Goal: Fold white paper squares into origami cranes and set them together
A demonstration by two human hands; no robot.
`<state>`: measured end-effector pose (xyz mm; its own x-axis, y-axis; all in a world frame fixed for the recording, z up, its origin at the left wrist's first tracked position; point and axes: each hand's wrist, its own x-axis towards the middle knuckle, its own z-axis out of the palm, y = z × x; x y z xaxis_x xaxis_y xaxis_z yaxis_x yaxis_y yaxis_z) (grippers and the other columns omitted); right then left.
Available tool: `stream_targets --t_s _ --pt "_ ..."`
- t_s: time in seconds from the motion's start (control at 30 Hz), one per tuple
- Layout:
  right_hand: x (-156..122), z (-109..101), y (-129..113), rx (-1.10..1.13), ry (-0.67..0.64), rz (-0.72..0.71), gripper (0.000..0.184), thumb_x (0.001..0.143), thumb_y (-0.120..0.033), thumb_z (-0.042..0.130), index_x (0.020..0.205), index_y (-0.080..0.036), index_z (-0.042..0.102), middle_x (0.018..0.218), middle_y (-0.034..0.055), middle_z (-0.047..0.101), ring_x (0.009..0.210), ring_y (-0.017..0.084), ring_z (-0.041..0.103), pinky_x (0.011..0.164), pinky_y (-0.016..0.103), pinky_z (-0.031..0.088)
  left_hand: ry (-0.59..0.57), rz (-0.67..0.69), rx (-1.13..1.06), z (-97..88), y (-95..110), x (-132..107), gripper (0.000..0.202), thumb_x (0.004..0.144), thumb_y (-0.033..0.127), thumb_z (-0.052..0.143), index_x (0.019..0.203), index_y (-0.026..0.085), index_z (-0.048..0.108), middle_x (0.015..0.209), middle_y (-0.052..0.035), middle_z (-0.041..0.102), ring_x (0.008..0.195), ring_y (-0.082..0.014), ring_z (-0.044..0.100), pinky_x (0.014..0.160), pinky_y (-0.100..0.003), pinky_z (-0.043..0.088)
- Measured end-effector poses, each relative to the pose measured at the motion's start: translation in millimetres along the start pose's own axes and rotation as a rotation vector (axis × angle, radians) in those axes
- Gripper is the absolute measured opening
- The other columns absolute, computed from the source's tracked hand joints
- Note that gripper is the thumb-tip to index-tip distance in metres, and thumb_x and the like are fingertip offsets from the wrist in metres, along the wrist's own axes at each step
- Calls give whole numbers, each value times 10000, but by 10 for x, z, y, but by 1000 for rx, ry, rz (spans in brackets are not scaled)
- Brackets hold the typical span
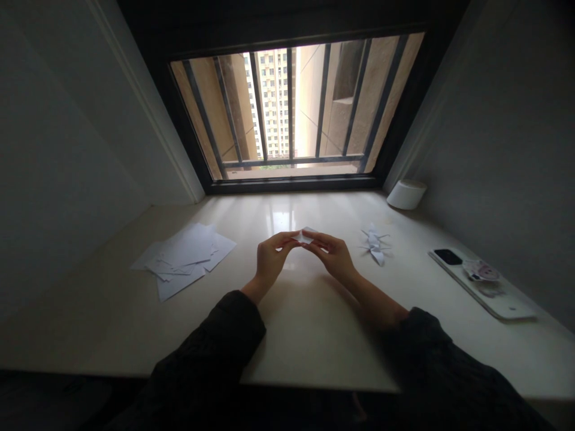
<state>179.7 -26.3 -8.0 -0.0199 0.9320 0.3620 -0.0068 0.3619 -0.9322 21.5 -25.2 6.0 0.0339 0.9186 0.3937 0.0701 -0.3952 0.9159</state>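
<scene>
A small folded piece of white paper [305, 235] is pinched between both my hands just above the pale tabletop [314, 323], near its middle. My left hand [271, 258] grips the paper's left end with thumb and fingers closed. My right hand [331, 252] holds the right end, fingers curled over it. Both arms wear dark sleeves. A finished folded paper crane [374, 244] lies on the table a short way right of my right hand.
A loose stack of white paper sheets [185, 258] lies at the left. A white phone [480, 280] with a sticker grip rests at the right edge. A white round container [406, 194] stands in the back right corner, under a barred window [296, 108].
</scene>
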Motion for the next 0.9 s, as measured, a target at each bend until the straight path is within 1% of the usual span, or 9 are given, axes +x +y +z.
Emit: stream_targets --t_s 0.13,0.3,0.4,0.5,0.6,0.73,0.87,0.9 --pt "-3 -17 -20 27 5 38 292 664 -359 760 933 -245 739 988 35 731 911 261 689 910 457 527 9 -10 -12 -2 -58 2 231 704 338 722 901 219 736 913 -56 735 851 -218 684 843 -366 516" --pt "-19 2 -24 79 42 40 275 649 -350 773 904 -252 742 978 31 734 914 263 692 911 456 528 9 -13 29 -15 -96 -2 212 709 350 716 889 240 745 918 -46 738 863 -225 679 842 -378 518" --pt "-27 16 -35 83 84 34 248 625 -350 789 847 -247 747 905 32 746 871 264 698 882 460 536 16 -2 37 -18 -68 -8 200 712 349 713 880 248 746 895 -35 741 851 -225 684 841 -381 522" --pt "-26 22 -42 95 126 35 202 596 -344 809 751 -236 738 803 31 748 800 248 701 826 430 550 32 -11 24 -12 -31 -15 201 706 348 717 875 243 747 856 -30 744 834 -226 691 832 -378 528" --pt "-24 29 -40 146 141 64 195 608 -373 799 691 -220 712 760 34 741 749 225 695 780 399 552 34 -23 -6 -3 -10 -18 194 705 336 719 868 235 749 835 -32 745 818 -222 695 831 -375 530" --pt "-27 47 -38 211 138 107 244 617 -417 783 679 -200 690 750 40 738 736 206 687 757 373 548 36 -32 -37 6 -41 -10 197 698 329 727 862 222 749 834 -40 744 804 -216 695 825 -375 533" --pt "-26 49 -44 235 132 119 245 611 -406 788 675 -193 687 735 36 737 724 188 685 756 345 541 36 -41 -67 17 -94 0 235 668 341 749 859 204 748 869 -56 743 822 -216 687 821 -375 530" --pt "-25 46 -46 229 126 115 236 614 -400 787 675 -195 689 736 36 738 723 188 686 753 344 540 37 -50 -74 21 -97 1 262 663 342 753 885 202 744 872 -57 742 817 -211 684 813 -368 531"
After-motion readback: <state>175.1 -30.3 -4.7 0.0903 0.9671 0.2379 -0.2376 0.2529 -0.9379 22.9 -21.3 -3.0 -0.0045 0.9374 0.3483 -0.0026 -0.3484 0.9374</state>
